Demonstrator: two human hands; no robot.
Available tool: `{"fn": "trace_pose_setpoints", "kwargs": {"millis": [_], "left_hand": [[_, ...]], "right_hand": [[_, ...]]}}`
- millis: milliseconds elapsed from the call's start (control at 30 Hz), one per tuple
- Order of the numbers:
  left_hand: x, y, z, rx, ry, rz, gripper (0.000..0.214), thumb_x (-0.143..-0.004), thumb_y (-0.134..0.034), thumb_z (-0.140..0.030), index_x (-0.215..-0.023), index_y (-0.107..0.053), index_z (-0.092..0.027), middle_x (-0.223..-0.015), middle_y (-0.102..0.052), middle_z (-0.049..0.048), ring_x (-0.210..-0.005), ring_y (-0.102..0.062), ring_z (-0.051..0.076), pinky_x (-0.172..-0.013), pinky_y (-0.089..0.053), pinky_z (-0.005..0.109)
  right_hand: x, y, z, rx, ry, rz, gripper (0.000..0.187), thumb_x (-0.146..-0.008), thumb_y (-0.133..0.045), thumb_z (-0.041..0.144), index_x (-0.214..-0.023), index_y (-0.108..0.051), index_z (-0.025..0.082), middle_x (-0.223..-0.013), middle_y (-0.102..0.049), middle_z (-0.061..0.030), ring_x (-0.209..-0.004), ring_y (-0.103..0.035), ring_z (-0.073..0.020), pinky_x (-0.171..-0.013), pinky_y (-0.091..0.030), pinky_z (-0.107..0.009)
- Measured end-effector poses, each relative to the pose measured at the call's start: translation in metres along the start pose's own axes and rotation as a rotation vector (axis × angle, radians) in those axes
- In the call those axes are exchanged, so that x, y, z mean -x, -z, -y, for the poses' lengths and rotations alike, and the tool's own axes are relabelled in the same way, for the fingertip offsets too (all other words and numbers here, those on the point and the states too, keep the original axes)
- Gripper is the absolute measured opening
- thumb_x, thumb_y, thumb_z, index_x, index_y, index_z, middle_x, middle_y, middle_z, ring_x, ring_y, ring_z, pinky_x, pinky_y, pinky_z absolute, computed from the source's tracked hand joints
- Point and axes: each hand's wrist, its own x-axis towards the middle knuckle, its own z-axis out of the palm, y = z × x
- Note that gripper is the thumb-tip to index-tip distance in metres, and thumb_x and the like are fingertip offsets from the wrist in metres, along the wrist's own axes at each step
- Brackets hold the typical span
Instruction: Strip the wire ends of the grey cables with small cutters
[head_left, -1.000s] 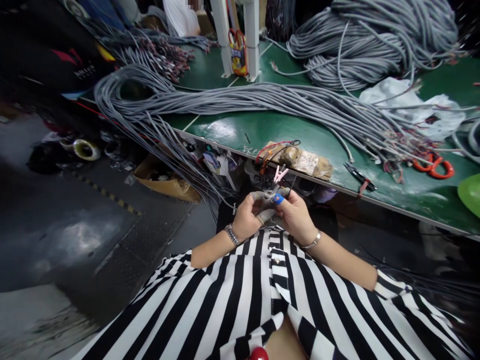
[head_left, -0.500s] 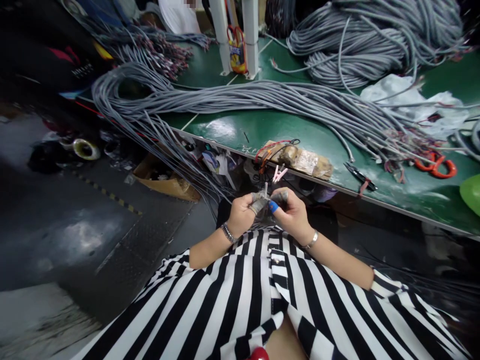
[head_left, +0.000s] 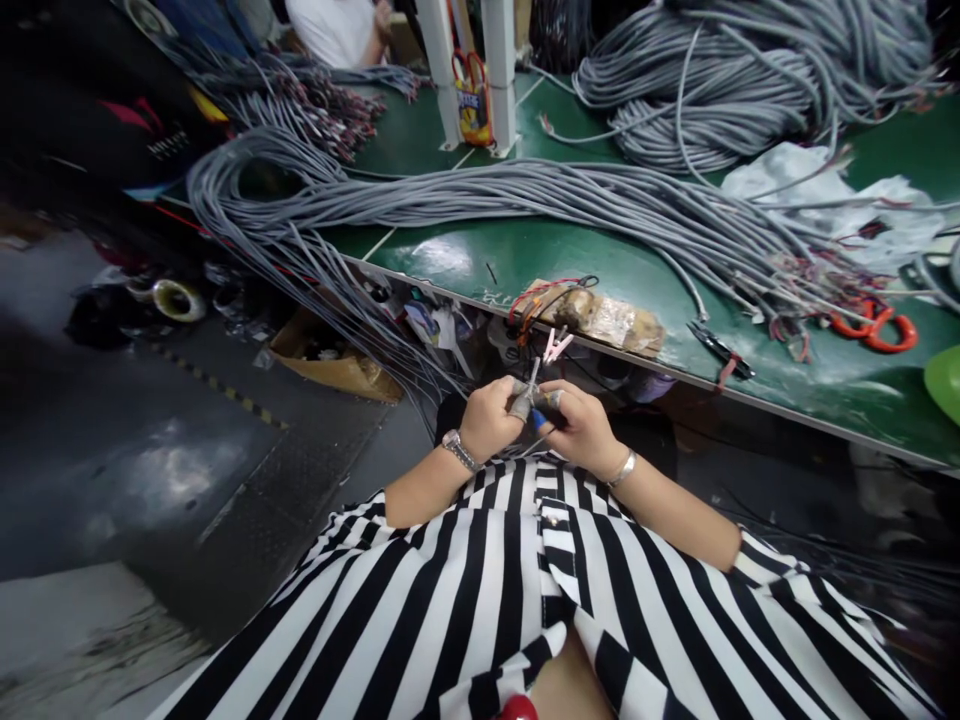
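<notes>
My left hand (head_left: 489,420) and my right hand (head_left: 579,428) meet close in front of my striped top, below the edge of the green table (head_left: 525,255). Both are closed in a pinch on a small bundle of thin wire ends (head_left: 532,385) held between the fingertips. Grey finger cots cover some fingertips, and one is blue. Just above my hands a pink clip (head_left: 556,346) hangs at the table edge. What exactly the wires join to is too small to make out.
Long grey cables (head_left: 525,195) lie across the table and hang off its left end. A large cable coil (head_left: 742,70) sits at the back. A taped block with red wires (head_left: 592,312), black pliers (head_left: 720,350) and orange-handled scissors (head_left: 874,328) lie near the edge. Another person (head_left: 337,25) sits far back.
My hands have drawn closer together and slightly up toward the table edge, and the fingers have tightened on the wire ends. The view has shifted a little.
</notes>
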Motion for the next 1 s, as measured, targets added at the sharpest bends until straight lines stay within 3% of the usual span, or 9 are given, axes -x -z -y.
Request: {"fn": "trace_pose_setpoints", "kwargs": {"millis": [133, 233, 400, 467, 533, 633, 700, 867, 1000], "left_hand": [[-0.005, -0.012, 0.004, 0.387, 0.393, 0.041, 0.017, -0.070, -0.065, -0.028, -0.066, -0.052, -0.018, -0.053, -0.051, -0.0032, -0.045, -0.045, 0.009, -0.045, -0.035, 0.021], [-0.004, -0.017, 0.008, 0.546, 0.642, 0.046, 0.022, -0.071, -0.064, -0.035, -0.069, -0.049, -0.018, -0.049, -0.049, -0.0041, -0.038, -0.044, 0.010, -0.039, -0.031, 0.021], [0.001, -0.012, 0.009, 0.177, 0.205, -0.059, 0.020, -0.070, -0.069, -0.028, -0.063, -0.055, -0.016, -0.057, -0.054, -0.0028, -0.051, -0.049, 0.008, -0.048, -0.035, 0.019], [0.001, -0.012, 0.007, 0.147, 0.154, -0.071, 0.022, -0.070, -0.069, -0.029, -0.060, -0.055, -0.016, -0.056, -0.053, -0.0033, -0.052, -0.048, 0.007, -0.048, -0.035, 0.018], [0.000, -0.016, 0.006, 0.295, 0.264, -0.090, 0.026, -0.073, -0.067, -0.035, -0.062, -0.052, -0.016, -0.052, -0.049, -0.0048, -0.046, -0.045, 0.006, -0.044, -0.033, 0.018], [-0.005, -0.022, 0.007, 0.631, 0.595, -0.060, 0.035, -0.074, -0.065, -0.044, -0.063, -0.046, -0.017, -0.045, -0.044, -0.0062, -0.036, -0.038, 0.006, -0.037, -0.027, 0.019], [-0.008, -0.023, 0.009, 0.750, 0.698, -0.049, 0.038, -0.071, -0.068, -0.046, -0.062, -0.045, -0.017, -0.044, -0.045, -0.0054, -0.035, -0.040, 0.007, -0.037, -0.028, 0.020], [-0.009, -0.016, 0.013, 0.796, 0.447, -0.222, 0.036, -0.060, -0.079, -0.040, -0.073, -0.056, -0.016, -0.056, -0.057, -0.0050, -0.047, -0.050, 0.006, -0.045, -0.036, 0.018], [-0.007, -0.015, 0.014, 0.808, 0.424, -0.184, 0.036, -0.055, -0.083, -0.036, -0.070, -0.060, -0.014, -0.051, -0.053, -0.0062, -0.045, -0.044, 0.003, -0.044, -0.030, 0.015]], "right_hand": [[-0.006, 0.003, -0.001, 0.086, 0.097, 0.132, 0.012, -0.074, -0.056, 0.018, -0.085, -0.056, 0.019, -0.104, -0.066, -0.0125, -0.078, -0.064, -0.0205, -0.064, -0.049, -0.031], [-0.007, 0.001, -0.001, -0.022, 0.069, 0.134, 0.013, -0.074, -0.055, 0.018, -0.087, -0.058, 0.019, -0.100, -0.067, -0.0120, -0.082, -0.065, -0.0210, -0.068, -0.050, -0.032], [-0.004, -0.003, 0.005, -0.318, -0.197, 0.016, 0.011, -0.077, -0.057, 0.019, -0.087, -0.060, 0.020, -0.080, -0.067, -0.0031, -0.070, -0.062, -0.0149, -0.066, -0.050, -0.028], [-0.007, -0.002, 0.007, -0.353, -0.170, 0.024, 0.008, -0.077, -0.056, 0.018, -0.084, -0.059, 0.019, -0.076, -0.064, -0.0021, -0.066, -0.059, -0.0137, -0.064, -0.049, -0.027], [-0.010, 0.000, 0.008, -0.318, -0.042, 0.048, 0.007, -0.075, -0.055, 0.016, -0.082, -0.057, 0.019, -0.077, -0.063, -0.0031, -0.068, -0.058, -0.0141, -0.065, -0.048, -0.027], [-0.012, 0.002, 0.009, -0.271, 0.137, 0.138, 0.011, -0.074, -0.053, 0.011, -0.081, -0.055, 0.019, -0.083, -0.062, -0.0054, -0.075, -0.059, -0.0155, -0.069, -0.049, -0.028], [-0.010, 0.001, 0.009, -0.297, 0.162, 0.193, 0.013, -0.074, -0.053, 0.011, -0.083, -0.055, 0.019, -0.086, -0.063, -0.0061, -0.079, -0.059, -0.0159, -0.071, -0.049, -0.029], [-0.002, -0.008, 0.005, -0.558, -0.271, 0.015, 0.007, -0.080, -0.055, 0.023, -0.084, -0.049, 0.020, -0.077, -0.059, -0.0010, -0.064, -0.053, -0.0116, -0.062, -0.046, -0.026], [-0.002, -0.013, 0.000, -0.585, -0.528, -0.050, 0.026, -0.077, -0.061, 0.035, -0.091, -0.045, 0.021, -0.064, -0.049, 0.0057, -0.054, -0.045, -0.0100, -0.053, -0.039, -0.023]]}}
